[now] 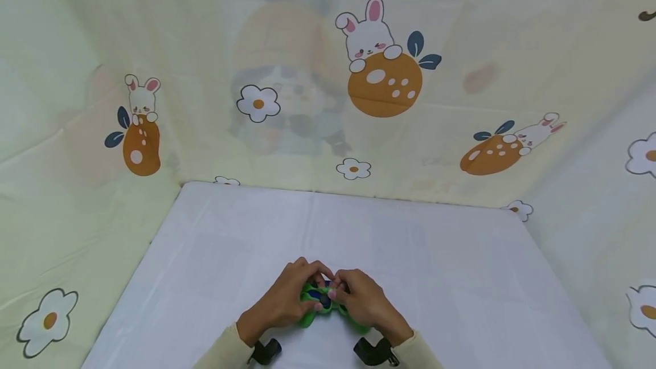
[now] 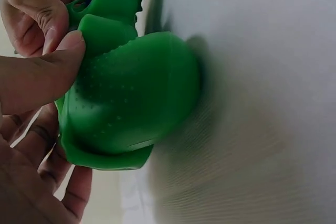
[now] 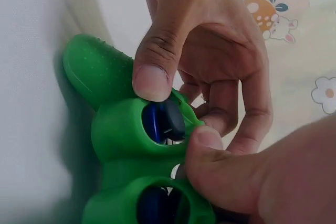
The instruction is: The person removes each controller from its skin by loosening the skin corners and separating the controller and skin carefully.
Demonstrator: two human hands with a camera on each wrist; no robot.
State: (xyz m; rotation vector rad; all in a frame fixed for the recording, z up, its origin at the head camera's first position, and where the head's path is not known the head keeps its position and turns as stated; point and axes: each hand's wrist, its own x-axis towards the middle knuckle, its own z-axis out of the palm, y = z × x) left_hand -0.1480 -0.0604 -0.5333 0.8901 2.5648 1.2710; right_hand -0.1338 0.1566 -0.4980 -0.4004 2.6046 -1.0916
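Left grip (image 1: 289, 296) pinching green studded rubbery cover (image 2: 131, 93) | right grip (image 1: 366, 302) pinching cover's rim (image 3: 189, 111) | glossy blue-and-black controller (image 3: 153, 123) inside cover | white cloth-covered bench (image 1: 461, 278) beneath cover | risk: rim may tear if overstretched

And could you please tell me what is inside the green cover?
Within the green cover, the right wrist view shows a shiny blue surface and a rounded black piece. The rest is hidden behind the cover's walls, so I cannot identify it.
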